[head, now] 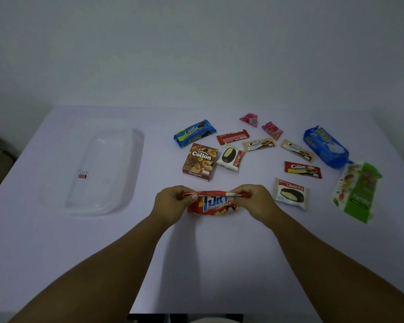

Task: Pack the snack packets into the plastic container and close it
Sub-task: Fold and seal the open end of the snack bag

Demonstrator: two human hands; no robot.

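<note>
A red potato snack bag (214, 205) is held at its top seam by both hands, near the middle of the table. My left hand (173, 201) pinches the seam's left end and my right hand (254, 200) pinches its right end. A clear plastic container (103, 169) with a small red label lies at the left; whether its lid is on I cannot tell. Several other snack packets are spread at the right, among them a brown Collon box (201, 161), a blue cookie pack (194, 133), two Choco Pie packets (231, 157) (290, 194) and a red wafer bar (303, 169).
A large blue pack (325, 146) and a green-and-white bag (356, 191) lie near the table's right edge. Two small pink packets (250, 119) (272, 130) sit toward the back. A plain wall stands behind the lilac table (208, 252).
</note>
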